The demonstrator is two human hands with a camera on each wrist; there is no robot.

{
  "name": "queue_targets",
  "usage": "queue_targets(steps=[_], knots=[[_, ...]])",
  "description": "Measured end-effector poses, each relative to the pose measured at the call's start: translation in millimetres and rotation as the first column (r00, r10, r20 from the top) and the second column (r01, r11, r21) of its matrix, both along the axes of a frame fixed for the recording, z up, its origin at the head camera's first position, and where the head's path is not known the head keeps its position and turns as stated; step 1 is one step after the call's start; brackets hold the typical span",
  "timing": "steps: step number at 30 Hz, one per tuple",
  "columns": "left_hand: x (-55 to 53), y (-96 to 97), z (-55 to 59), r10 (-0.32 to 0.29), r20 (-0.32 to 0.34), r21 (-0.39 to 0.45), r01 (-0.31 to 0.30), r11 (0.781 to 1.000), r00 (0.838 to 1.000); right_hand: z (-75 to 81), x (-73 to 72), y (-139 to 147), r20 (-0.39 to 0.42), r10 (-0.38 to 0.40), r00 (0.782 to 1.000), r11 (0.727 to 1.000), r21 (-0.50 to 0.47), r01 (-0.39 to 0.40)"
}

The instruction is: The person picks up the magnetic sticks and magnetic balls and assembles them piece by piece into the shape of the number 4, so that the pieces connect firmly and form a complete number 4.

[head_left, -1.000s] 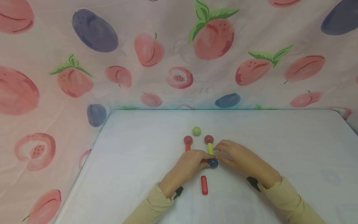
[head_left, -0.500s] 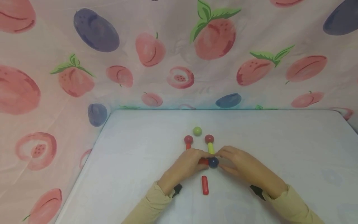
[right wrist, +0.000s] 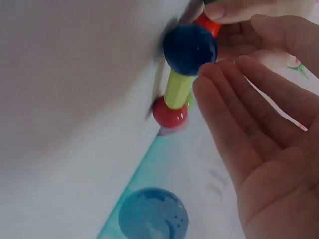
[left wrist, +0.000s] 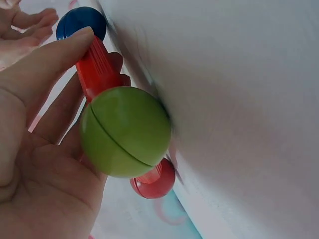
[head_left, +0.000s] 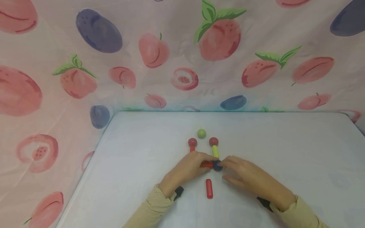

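My left hand (head_left: 185,167) pinches a red magnetic-looking rod (left wrist: 97,69) between thumb and fingers. That rod joins a green ball (left wrist: 124,132), hidden under the hand in the head view, to a dark blue ball (right wrist: 190,50). From the blue ball a yellow rod (head_left: 215,152) runs back to a red ball (head_left: 213,141). Another red rod (head_left: 192,148) with its own red ball (head_left: 192,142) sticks out beyond my left hand. At the blue ball's right side, my right hand (head_left: 248,175) holds nothing; its fairly straight fingertips reach the ball, though contact is unclear.
A loose lime-green ball (head_left: 201,133) lies behind the joined pieces. Nearer the front is a loose red rod (head_left: 209,188). Everything sits on a white table (head_left: 137,152), with a fruit-patterned curtain (head_left: 159,82) behind it and at its left.
My right hand has drawn slightly right and toward the front, its thumb coming away from the blue ball. The left hand keeps its grip on the red rod, and the pieces hold their arrangement.
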State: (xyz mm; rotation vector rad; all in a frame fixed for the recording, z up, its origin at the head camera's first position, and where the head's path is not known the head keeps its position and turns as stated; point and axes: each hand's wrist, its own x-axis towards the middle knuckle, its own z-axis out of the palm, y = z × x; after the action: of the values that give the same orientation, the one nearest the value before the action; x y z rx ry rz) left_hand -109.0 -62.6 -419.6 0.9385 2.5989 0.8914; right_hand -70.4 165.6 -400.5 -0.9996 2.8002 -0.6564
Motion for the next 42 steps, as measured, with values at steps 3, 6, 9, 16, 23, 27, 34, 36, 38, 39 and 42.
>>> queue_targets(steps=[3,6,9,16,23,27,34,36,38,39,42], knots=[[0.4,-0.4,0.4,-0.001,0.017,0.006,0.001,1.0,1.0,-3.4,3.9,-1,0.029,-0.002,1.0,1.0,-0.017,0.002],[1.2,-0.5,2.1,0.0,0.032,0.013,0.0,1.0,0.999,-5.5,7.7,-2,0.056,-0.01,0.998,1.0,-0.012,0.01],[1.6,-0.2,3.6,0.0,0.039,0.014,-0.001,1.0,0.999,-7.2,11.5,-4,0.07,-0.015,0.997,1.0,-0.002,0.015],[2.0,-0.6,3.7,-0.005,0.031,0.0,0.005,1.0,0.999,-10.1,18.2,-8,0.107,0.008,0.994,1.0,0.013,-0.009],[0.9,-1.0,3.0,-0.009,0.024,0.0,0.009,1.0,1.0,-12.8,22.9,-13,0.141,0.019,0.99,0.998,0.055,-0.026],[0.2,-1.0,2.8,-0.013,0.027,0.002,0.013,1.0,1.0,-13.4,24.7,-17,0.126,0.025,0.992,0.998,0.058,-0.032],[-0.6,-1.3,2.3,-0.008,0.032,0.001,0.008,1.0,0.999,-16.9,27.3,-22,0.1,0.028,0.995,0.998,0.056,-0.033],[-0.5,-1.4,2.1,-0.007,0.034,0.002,0.007,1.0,0.999,-17.9,27.8,-24,0.093,0.022,0.995,0.998,0.063,-0.028],[-0.4,-1.4,1.8,-0.008,0.033,0.003,0.008,1.0,0.999,-18.5,28.4,-26,0.09,0.016,0.996,0.997,0.069,-0.022],[-0.4,-1.5,1.6,-0.01,0.035,0.005,0.009,1.0,0.999,-18.7,28.7,-27,0.087,0.015,0.996,0.997,0.072,-0.021],[-0.5,-1.4,1.5,-0.012,0.036,0.01,0.012,1.0,0.999,-19.0,30.1,-28,0.065,0.009,0.998,0.997,0.073,-0.014]])
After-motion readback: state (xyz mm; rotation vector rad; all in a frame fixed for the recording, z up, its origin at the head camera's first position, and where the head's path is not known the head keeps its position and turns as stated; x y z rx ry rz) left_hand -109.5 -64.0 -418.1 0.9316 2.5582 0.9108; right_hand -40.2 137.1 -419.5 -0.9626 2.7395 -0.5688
